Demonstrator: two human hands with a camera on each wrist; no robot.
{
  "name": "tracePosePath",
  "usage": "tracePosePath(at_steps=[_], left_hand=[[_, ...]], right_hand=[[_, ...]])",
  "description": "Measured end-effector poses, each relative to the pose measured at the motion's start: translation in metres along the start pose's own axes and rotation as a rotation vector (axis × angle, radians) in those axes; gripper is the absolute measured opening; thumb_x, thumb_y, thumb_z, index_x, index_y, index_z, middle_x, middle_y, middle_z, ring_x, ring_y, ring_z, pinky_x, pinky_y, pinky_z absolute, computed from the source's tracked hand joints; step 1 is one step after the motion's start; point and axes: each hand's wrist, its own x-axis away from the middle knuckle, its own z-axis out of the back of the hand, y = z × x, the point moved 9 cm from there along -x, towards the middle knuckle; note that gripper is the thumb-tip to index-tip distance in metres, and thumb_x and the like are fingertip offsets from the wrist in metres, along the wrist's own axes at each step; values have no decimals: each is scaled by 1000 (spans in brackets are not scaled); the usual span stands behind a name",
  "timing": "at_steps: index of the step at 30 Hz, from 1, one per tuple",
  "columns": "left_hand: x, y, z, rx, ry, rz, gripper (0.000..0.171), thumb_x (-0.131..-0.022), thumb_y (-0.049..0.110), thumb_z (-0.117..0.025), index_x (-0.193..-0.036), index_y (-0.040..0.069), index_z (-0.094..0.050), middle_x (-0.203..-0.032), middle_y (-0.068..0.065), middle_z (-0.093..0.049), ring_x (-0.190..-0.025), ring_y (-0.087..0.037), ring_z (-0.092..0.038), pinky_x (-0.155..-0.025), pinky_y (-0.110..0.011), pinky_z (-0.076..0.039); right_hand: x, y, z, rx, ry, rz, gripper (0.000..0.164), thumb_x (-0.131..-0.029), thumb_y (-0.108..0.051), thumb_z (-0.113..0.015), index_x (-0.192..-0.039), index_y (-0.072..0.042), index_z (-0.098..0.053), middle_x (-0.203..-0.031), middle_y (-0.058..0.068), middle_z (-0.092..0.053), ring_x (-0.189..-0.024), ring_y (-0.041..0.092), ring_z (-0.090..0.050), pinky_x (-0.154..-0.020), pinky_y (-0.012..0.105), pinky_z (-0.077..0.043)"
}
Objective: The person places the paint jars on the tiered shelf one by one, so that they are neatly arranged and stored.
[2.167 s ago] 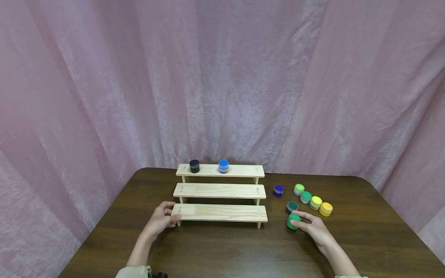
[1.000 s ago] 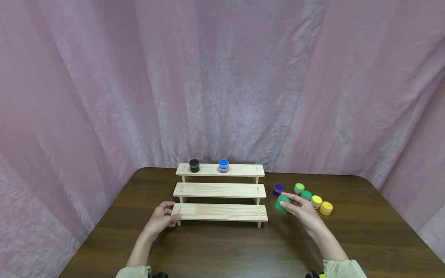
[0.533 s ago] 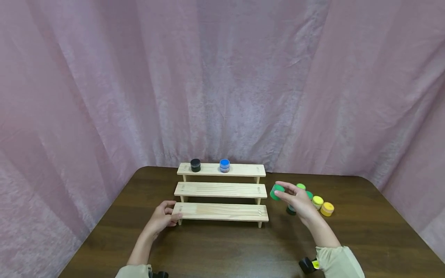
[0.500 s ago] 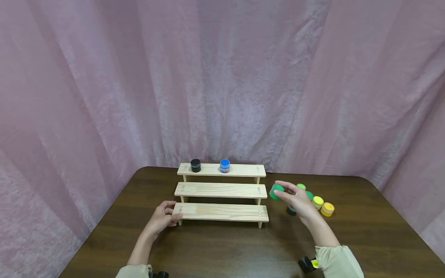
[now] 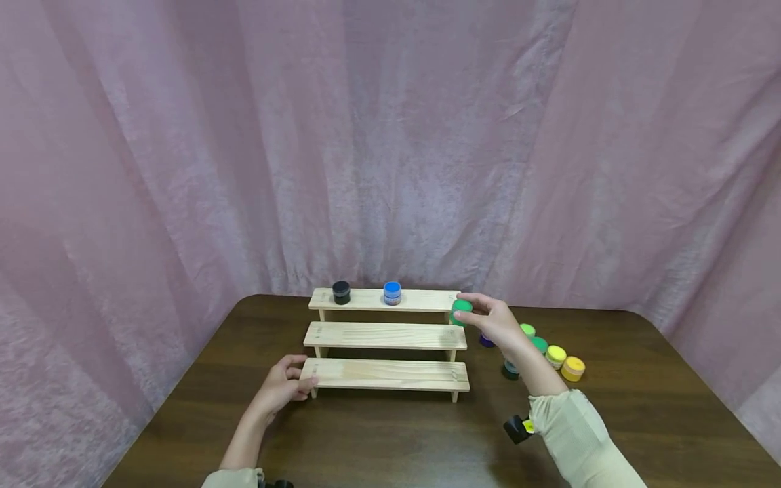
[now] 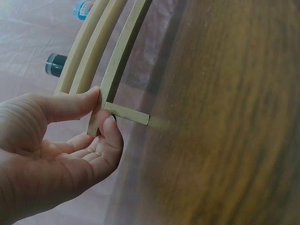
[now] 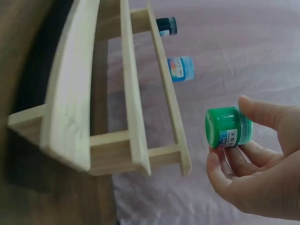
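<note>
A three-step wooden shelf (image 5: pixel 386 336) stands on the table. My left hand (image 5: pixel 282 388) pinches the left end of its lowest board between thumb and fingers, as the left wrist view (image 6: pixel 65 145) also shows. My right hand (image 5: pixel 497 324) holds a green paint jar (image 5: pixel 461 312) by its sides, up off the table beside the right end of the top board. In the right wrist view the green jar (image 7: pixel 227 126) is apart from the shelf. On the top board sit a black paint jar (image 5: pixel 341 292) and a blue paint jar (image 5: pixel 392 293).
Right of the shelf on the brown table (image 5: pixel 390 440) are a purple jar (image 5: pixel 486 341), partly hidden, a dark green jar (image 5: pixel 510 369), a light green jar (image 5: pixel 527 330), another green jar (image 5: pixel 539 344), a yellow jar (image 5: pixel 556 356) and an orange-yellow jar (image 5: pixel 573 368). A pink curtain (image 5: pixel 390 149) hangs behind.
My right hand has lifted the green jar from the table at the right and carried it left and back to the shelf's upper right end. My left hand keeps its hold on the lowest board.
</note>
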Motion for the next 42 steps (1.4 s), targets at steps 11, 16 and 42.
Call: tracePosePath(at_steps=[11,16,42], left_hand=[[0,-2,0,5,5,28,57,-86,0,-69,-135,-8,-39,-84,-10,-64,-67,-15,-58,-64,-29,-53],[0,-2,0,12,3,27,57,-87,0,-69,-135,-9,-39,-84,-10,-64,-67,-15,-57,-64,-29,-53],[-2,-2,-4,25,17,20,56,-86,-3,-67,-134,-10,-40,-82,-9,-63,-64,-14,-54,-63,-27,-51]], right_hand=[[-21,-16,-11,-67,-20,8,52,-94,-24,-65,-141,-9,-49,-135,16,-56,-123,31,-53,-115,52,-33],[-31,-19,-11,-55,-4,-16,52,-94,-24,-65,-142,-11,-49,-138,16,-53,-126,32,-52,-113,52,-36],[-62,-7,-27,-20,23,-64,51,-94,-18,-65,-141,-6,-49,-137,20,-54,-125,34,-53,-109,45,-42]])
